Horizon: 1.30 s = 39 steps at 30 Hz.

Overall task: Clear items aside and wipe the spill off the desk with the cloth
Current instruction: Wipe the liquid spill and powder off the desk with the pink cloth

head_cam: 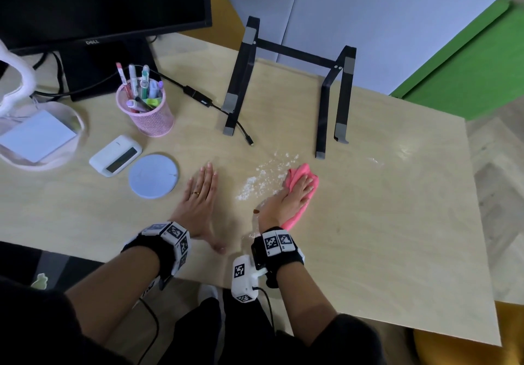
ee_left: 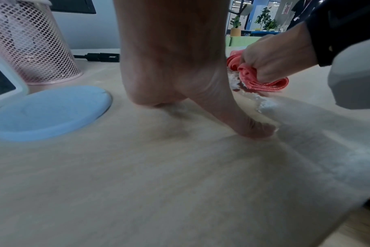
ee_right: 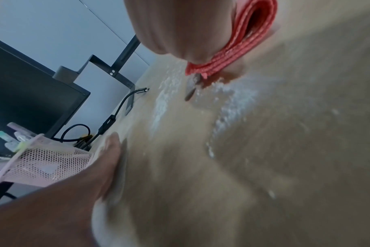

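My right hand (head_cam: 292, 196) lies palm-down on the pink cloth (head_cam: 304, 171), fingers stretched flat over it in the head view; from the left wrist the cloth (ee_left: 262, 80) bunches up in folds under the hand (ee_left: 272, 56), so I press it onto the desk (head_cam: 382, 237) more than grip it. The cloth sits right at the near-right edge of the spill (head_cam: 261, 179), a scatter of white powder with a small dark brown blot (head_cam: 256, 211) just beside my right wrist. From the right wrist, the powder (ee_right: 232, 100) streaks away from the cloth's folded edge (ee_right: 228, 56).

My left hand (head_cam: 198, 197) rests flat on the desk, fingers straight and together, thumb spread toward me, holding nothing. It lies between the spill and a blue round coaster (head_cam: 153, 176). Left of the coaster are a white clock (head_cam: 115, 155) and a pink mesh pen cup (head_cam: 147, 110). A black laptop stand (head_cam: 286, 86) stands behind the spill, a loose cable end (head_cam: 249, 142) near its left foot.
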### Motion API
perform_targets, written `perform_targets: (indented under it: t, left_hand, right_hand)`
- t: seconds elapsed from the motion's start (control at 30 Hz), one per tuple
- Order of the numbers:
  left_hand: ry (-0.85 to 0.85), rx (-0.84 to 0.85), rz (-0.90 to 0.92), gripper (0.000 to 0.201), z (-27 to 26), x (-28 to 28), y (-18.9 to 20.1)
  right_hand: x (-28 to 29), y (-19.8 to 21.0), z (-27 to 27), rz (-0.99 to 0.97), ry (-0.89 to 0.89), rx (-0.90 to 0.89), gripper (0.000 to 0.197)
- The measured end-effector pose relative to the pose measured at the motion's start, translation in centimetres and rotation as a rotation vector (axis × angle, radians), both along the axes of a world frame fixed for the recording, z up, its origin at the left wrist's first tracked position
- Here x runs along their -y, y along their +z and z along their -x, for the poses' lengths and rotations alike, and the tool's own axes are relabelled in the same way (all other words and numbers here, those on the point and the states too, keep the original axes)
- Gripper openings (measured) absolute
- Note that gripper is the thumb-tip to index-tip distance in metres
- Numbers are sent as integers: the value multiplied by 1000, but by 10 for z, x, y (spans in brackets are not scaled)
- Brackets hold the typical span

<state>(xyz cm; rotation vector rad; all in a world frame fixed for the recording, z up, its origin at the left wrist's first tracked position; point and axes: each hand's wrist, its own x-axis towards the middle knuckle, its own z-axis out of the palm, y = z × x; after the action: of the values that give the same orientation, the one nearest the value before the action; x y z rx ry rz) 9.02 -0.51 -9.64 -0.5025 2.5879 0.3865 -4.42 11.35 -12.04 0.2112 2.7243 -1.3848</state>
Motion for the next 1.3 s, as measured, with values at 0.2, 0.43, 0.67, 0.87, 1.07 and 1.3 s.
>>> perform_targets:
  t: [0.2, 0.43, 0.67, 0.87, 1.07, 1.3]
  left_hand:
    - [-28, 14, -38, 169, 0, 10, -6]
    - [-19, -5, -80, 176, 2, 7, -1]
    - [-12, -47, -80, 171, 3, 8, -6]
    - [-36, 16, 9, 175, 4, 7, -6]
    - [-62, 13, 90, 158, 3, 5, -4]
    - [-13, 44, -28, 167, 8, 3, 6]
  right_hand:
    - [3, 5, 32, 12, 96, 32, 51]
    - [4, -3, 59, 189, 255, 39, 50]
    - [2, -10, 73, 92, 544, 23, 48]
    - [-7, 2, 67, 132, 758, 36, 47]
    - [-20, 7, 52, 174, 928, 77, 45]
    - [-31, 12, 41, 163, 1050, 162, 46]
